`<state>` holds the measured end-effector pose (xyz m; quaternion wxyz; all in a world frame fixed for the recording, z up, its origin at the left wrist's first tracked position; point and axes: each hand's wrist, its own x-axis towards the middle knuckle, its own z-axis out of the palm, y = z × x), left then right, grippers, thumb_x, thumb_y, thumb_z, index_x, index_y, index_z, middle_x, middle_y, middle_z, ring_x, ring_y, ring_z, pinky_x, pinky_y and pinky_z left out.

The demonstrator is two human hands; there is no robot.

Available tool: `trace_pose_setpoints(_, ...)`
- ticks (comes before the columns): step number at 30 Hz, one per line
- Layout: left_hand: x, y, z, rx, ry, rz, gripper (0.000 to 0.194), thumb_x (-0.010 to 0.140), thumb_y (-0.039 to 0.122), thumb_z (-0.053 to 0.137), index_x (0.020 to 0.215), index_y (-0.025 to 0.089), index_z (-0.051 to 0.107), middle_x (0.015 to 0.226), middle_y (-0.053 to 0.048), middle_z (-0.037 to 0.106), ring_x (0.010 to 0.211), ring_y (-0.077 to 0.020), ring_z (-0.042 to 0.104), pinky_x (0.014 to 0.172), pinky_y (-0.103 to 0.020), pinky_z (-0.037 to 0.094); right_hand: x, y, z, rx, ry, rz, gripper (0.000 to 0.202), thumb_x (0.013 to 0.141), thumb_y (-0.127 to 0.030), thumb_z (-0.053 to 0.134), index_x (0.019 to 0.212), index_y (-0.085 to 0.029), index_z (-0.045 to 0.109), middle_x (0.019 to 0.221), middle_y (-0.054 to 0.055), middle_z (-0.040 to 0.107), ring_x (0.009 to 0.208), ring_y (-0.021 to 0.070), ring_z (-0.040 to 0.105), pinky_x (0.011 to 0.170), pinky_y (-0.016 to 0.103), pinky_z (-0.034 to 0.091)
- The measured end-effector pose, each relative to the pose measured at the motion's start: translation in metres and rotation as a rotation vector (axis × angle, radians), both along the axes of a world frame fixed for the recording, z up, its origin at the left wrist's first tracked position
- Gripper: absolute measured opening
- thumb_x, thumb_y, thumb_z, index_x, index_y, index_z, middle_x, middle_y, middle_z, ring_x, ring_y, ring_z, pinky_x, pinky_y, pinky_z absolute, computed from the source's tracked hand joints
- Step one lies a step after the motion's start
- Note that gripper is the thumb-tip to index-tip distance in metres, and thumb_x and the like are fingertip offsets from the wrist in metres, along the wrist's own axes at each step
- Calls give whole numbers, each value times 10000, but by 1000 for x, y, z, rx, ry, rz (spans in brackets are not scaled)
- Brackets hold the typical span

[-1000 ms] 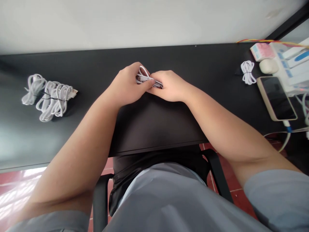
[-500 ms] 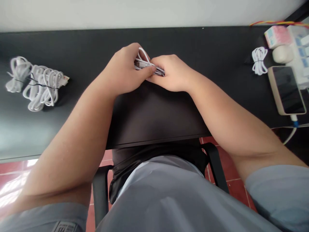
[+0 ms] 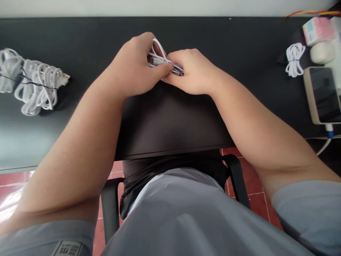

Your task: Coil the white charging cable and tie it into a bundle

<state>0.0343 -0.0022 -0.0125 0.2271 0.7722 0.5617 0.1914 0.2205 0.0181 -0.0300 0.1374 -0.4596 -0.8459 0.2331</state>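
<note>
A coiled white cable is held between my two hands above the black table. My left hand wraps round its left end, the thumb lying across the coil. From the other side my right hand grips the coil, and its fingertips meet my left thumb. A white connector shows among the loops near my left palm. Both hands hide much of the cable, and I cannot make out a tie on it.
Several tied white cable bundles lie at the left. To the right are another coiled cable, a pink and white box, a rounded white object and a phone-like device with a cord plugged in. Chair armrests flank my body.
The view has tilted and shifted slightly, so the table's items sit higher and farther out to the sides. My hands keep nearly the same grip on the cable.
</note>
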Motion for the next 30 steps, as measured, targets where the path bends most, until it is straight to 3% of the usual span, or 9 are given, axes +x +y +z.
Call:
trace_pose_setpoints(12,1,-2,1,-2,-6,0,397,869,478,621,1113,168,662,1027,-56,684,808,-97,520,843,-302,429,2,2,-3,33,-4,25,304,926,-486,618,812,-204,614,843,37,657,909,206,637,708,292,408)
trace_pose_setpoints(17,2,0,-2,41,-20,44,306,816,390,650,1054,203,691,969,-29,686,784,-93,515,777,-265,382,3,1,-2,37,60,32,279,876,-499,625,748,-257,572,804,20,678,865,212,626,682,307,390)
trace_pose_setpoints(23,4,-2,-1,40,-17,46,329,802,342,642,1076,170,701,901,-14,662,746,-69,510,811,-257,400,1,1,-1,75,11,22,282,880,-451,602,734,-223,522,806,18,670,764,162,583,678,302,343)
trace_pose_setpoints(30,5,-4,2,21,-5,52,340,808,355,629,1078,159,697,873,-11,635,750,-61,490,771,-246,332,1,0,-4,102,36,32,244,871,-419,610,755,-207,578,816,18,674,691,140,510,663,293,290)
